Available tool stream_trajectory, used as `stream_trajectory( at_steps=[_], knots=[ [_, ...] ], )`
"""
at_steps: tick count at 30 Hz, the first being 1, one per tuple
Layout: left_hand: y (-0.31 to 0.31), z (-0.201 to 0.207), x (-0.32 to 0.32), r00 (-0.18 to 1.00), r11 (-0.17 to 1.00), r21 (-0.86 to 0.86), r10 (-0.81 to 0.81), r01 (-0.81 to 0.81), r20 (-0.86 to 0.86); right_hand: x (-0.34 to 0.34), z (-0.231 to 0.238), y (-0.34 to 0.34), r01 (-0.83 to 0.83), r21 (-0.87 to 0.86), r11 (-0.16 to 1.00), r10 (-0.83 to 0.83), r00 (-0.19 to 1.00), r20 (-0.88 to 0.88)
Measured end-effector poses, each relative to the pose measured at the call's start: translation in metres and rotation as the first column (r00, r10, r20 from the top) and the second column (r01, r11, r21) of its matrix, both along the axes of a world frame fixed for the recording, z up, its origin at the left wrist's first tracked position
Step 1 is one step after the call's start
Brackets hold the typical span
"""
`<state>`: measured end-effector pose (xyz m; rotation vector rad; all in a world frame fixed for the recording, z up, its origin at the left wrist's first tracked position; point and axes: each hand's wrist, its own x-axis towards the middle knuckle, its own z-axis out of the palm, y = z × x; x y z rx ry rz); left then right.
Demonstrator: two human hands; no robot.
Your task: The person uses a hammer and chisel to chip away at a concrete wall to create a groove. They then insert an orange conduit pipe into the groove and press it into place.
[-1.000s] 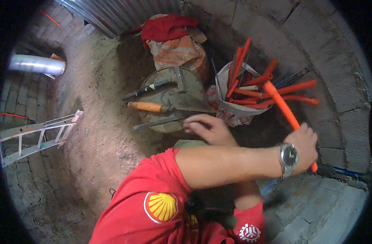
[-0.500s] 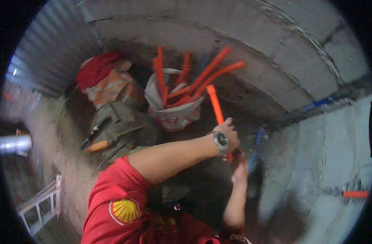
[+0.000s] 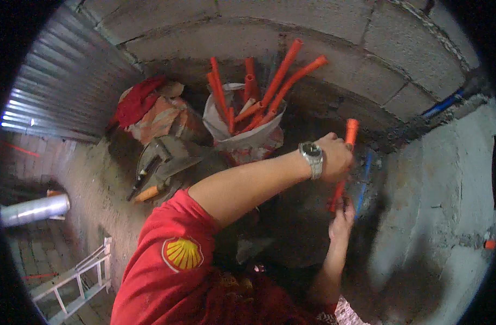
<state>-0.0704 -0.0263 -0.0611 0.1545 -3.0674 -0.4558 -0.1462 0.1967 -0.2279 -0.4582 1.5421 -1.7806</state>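
held pipe (image 3: 352,130) was orange-red | bagged pipes (image 3: 281,73) were orange | bag (image 3: 247,147) was white, red-marked | sleeve (image 3: 178,219) was red | patch (image 3: 182,254) was yellow, red-striped, white-edged | watch (image 3: 315,161) was silver | trowel handle (image 3: 147,194) was orange

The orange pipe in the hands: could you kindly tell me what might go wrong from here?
The orange pipe could slip or twist, as the left hand grips it partway along, with the right hand at its lower end. The blue tube beside the right hand might get knocked. The orange pieces jutting from the white sack could be snagged, since the left forearm reaches past it.
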Motion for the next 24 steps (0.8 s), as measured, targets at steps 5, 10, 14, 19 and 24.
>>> stream_trajectory(
  at_steps=[5,10,14,19,24],
  knots=[
    [-0.016,0.008,0.015,0.961,0.880,0.398,0.196,-0.260,0.195,0.018,0.030,-0.015,-0.013,-0.135,0.991,0.003,0.997,-0.077],
    [-0.021,0.028,0.057,0.945,0.842,0.436,0.243,-0.318,0.221,0.053,0.060,-0.040,-0.186,-0.172,0.967,0.180,0.983,-0.046],
    [-0.057,0.082,0.176,0.836,0.832,0.130,0.512,-0.539,0.196,0.042,0.054,-0.041,-0.314,-0.256,0.914,0.348,0.933,0.096],
    [-0.090,0.033,0.406,0.423,0.415,-0.092,0.902,-0.905,-0.092,0.029,0.035,-0.031,-0.299,-0.263,0.917,0.347,0.924,0.159],
    [-0.054,-0.070,0.521,0.338,0.330,-0.180,0.941,-0.927,-0.019,0.011,0.013,-0.020,-0.277,-0.167,0.946,0.297,0.949,0.106]
  ],
)
